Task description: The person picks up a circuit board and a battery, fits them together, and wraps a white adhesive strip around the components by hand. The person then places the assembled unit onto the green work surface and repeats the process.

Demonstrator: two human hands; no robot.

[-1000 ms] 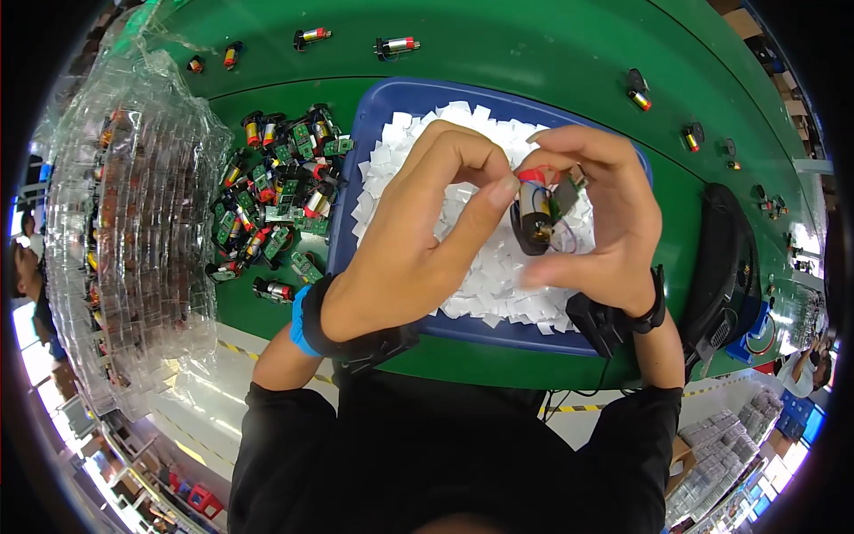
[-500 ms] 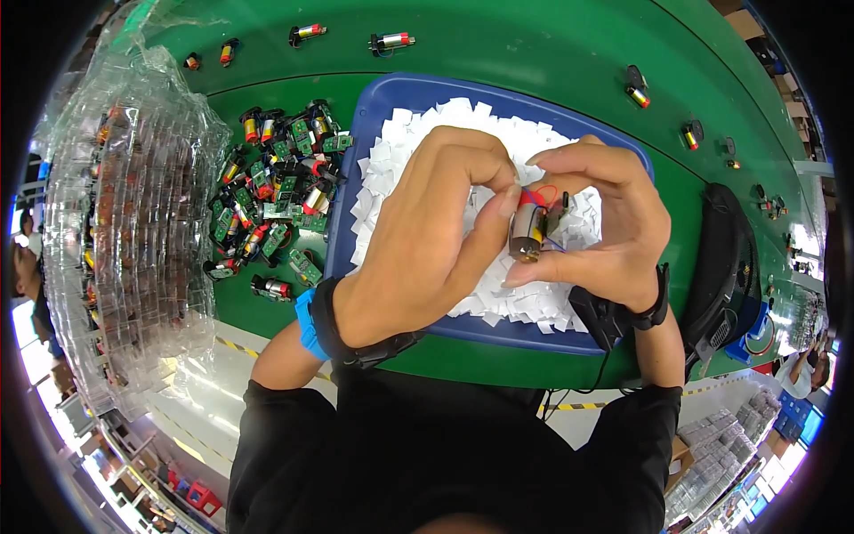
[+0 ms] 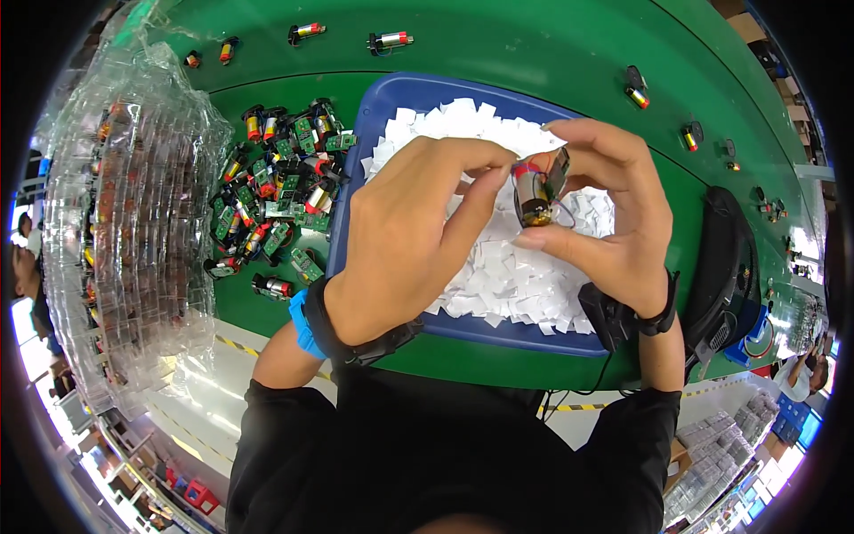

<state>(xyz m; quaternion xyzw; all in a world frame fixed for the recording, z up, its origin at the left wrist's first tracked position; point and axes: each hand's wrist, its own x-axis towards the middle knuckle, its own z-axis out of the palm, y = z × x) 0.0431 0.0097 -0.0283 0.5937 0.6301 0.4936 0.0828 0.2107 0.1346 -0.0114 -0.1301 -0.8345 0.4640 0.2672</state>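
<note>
Above a blue tray (image 3: 471, 331) of small white paper pieces (image 3: 498, 276), my right hand (image 3: 623, 214) holds a battery with a small circuit board (image 3: 534, 198) wired to it. The thumb is at its dark lower end, and the curled fingers are behind the board. My left hand (image 3: 409, 231) is closed in a pinch, thumb and forefinger meeting at the battery's red upper end. What lies between those fingertips is hidden. Left of the tray is a heap of similar batteries with green boards (image 3: 285, 178).
Stacked clear plastic trays (image 3: 133, 240) in film stand at the far left. Single battery assemblies (image 3: 390, 42) lie spaced along the green bench (image 3: 525, 44). A black pouch (image 3: 719, 258) is at the right, and a cable (image 3: 598, 378) hangs by the front edge.
The battery assembly has risen slightly and turned, so its board shows more on the right side. My left hand has shifted a little left; my right fingers have spread higher.
</note>
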